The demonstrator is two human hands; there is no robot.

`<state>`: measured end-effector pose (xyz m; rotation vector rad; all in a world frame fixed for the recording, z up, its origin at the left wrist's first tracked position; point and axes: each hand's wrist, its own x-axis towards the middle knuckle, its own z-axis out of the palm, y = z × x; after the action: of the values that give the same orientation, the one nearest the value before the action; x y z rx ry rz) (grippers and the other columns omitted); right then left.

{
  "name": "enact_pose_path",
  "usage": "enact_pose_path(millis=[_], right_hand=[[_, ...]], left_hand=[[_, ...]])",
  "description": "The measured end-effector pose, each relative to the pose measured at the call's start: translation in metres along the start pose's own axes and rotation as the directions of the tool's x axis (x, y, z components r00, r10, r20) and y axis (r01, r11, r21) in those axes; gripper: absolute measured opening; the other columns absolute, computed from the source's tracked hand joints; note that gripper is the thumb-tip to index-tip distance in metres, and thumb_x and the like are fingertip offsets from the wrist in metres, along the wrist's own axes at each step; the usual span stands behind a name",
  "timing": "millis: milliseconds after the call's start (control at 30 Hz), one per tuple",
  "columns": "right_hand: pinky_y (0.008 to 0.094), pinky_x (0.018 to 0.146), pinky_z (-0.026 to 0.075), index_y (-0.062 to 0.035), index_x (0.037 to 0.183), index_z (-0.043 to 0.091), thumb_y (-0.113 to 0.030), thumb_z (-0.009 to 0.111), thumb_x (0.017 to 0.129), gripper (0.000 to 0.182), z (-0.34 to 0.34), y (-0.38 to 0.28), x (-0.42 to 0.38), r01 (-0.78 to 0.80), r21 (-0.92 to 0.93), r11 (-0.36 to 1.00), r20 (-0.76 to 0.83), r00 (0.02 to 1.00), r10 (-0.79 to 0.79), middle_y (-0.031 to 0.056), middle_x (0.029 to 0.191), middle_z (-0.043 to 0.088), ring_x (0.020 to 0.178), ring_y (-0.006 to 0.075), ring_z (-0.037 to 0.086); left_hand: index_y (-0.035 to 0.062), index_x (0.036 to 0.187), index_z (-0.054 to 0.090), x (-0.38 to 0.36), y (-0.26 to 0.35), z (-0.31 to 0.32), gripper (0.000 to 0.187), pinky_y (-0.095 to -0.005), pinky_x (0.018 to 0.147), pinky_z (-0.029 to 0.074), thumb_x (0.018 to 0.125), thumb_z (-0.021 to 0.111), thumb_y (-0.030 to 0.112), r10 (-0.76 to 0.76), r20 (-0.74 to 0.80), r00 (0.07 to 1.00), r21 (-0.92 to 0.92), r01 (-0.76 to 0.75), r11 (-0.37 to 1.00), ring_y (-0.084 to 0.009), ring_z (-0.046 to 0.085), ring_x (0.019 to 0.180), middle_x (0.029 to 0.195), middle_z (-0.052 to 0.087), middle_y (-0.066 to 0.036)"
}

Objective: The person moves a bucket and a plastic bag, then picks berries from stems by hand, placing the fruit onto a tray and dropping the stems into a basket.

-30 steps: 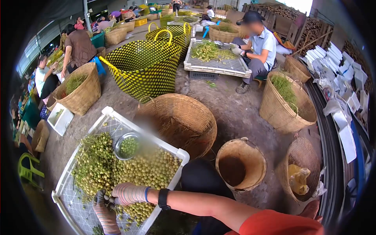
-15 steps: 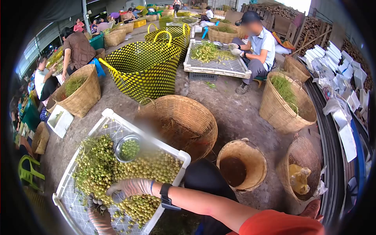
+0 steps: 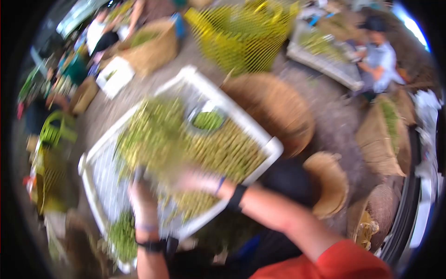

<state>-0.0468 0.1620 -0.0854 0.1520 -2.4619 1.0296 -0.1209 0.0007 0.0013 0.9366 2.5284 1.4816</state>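
A white-framed mesh tray (image 3: 103,151) lies before me, smeared by motion. A heap of small round green fruits on stems (image 3: 155,125) covers its upper left. Loose yellowish fruits (image 3: 232,149) spread over its right side, around a metal bowl of green fruits (image 3: 207,120). My left hand (image 3: 144,202), gloved, is at the lower edge of the stemmed heap. Near the middle of the tray, my gloved right hand (image 3: 197,180) is over the loose fruits. Blur hides the fingers of both hands and anything in them. More green fruits (image 3: 123,237) lie in the tray's near-left corner.
Beyond the tray stands a wide wicker basket (image 3: 278,109), with a smaller basket (image 3: 332,186) to its right. A yellow-and-black woven basket (image 3: 246,37) stands further back. One person (image 3: 378,60) sits by another tray (image 3: 320,67). A green chair (image 3: 58,130) is at left.
My view has swung left and down, so the scene sits further right. More of my left forearm shows. Both hands have moved relative to the fruits, and the picture has blurred.
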Motion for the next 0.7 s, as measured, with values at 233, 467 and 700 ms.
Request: enact_pose_path(millis=[233,467,700], right_hand=[[0.0367,0.076,0.051,-0.0146,0.117,0.062,-0.028,0.06,0.085,0.035,-0.063,-0.034,0.011,-0.451,0.059,0.89,0.406,0.826,0.392,0.0144,0.093,0.068,0.08,0.0252,0.066],[0.0358,0.077,0.051,-0.008,0.103,0.068,-0.041,0.066,0.082,0.039,-0.083,-0.045,0.024,-0.414,-0.131,0.901,0.432,0.794,0.428,0.0127,0.092,0.069,0.08,0.0233,0.065],[0.0343,0.08,0.05,-0.0124,0.101,0.07,-0.029,0.068,0.08,0.027,-0.09,-0.031,0.011,-0.351,-0.109,0.93,0.458,0.813,0.36,0.0106,0.093,0.069,0.086,0.0215,0.065]], left_hand=[[-0.0046,0.1,0.059,0.014,0.022,-0.013,0.018,-0.031,0.061,0.05,0.091,0.057,0.011,-0.404,0.036,0.914,-0.89,0.213,0.402,-0.0227,0.061,0.067,0.074,0.061,-0.005],[-0.0029,0.097,0.059,0.011,0.02,-0.022,0.021,-0.028,0.058,0.049,0.092,0.058,0.018,-0.419,0.02,0.908,-0.904,0.195,0.379,-0.0205,0.061,0.064,0.07,0.06,-0.005],[-0.0017,0.096,0.059,0.013,0.014,-0.031,0.02,-0.0267,0.054,0.049,0.093,0.057,0.018,-0.415,-0.057,0.908,-0.91,0.124,0.396,-0.0205,0.063,0.065,0.071,0.061,-0.005]])
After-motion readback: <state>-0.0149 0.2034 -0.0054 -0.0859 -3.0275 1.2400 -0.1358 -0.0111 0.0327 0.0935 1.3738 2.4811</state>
